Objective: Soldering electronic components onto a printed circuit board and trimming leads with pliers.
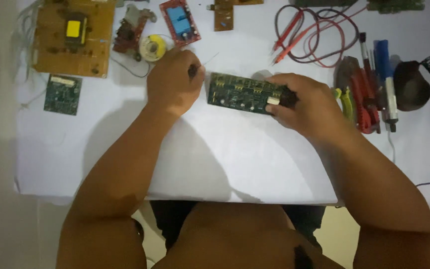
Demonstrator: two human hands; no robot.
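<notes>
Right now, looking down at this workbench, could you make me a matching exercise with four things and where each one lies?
Things:
1. long green circuit board
2. large brown circuit board with a yellow part
3. red looped test leads
4. small red board with a blue block

Places:
A. far left of the table
B. between the two hands
C. top middle, above the left hand
D. upper right, beyond the right hand

Pairs: 1-B, 2-A, 3-D, 4-C
</notes>
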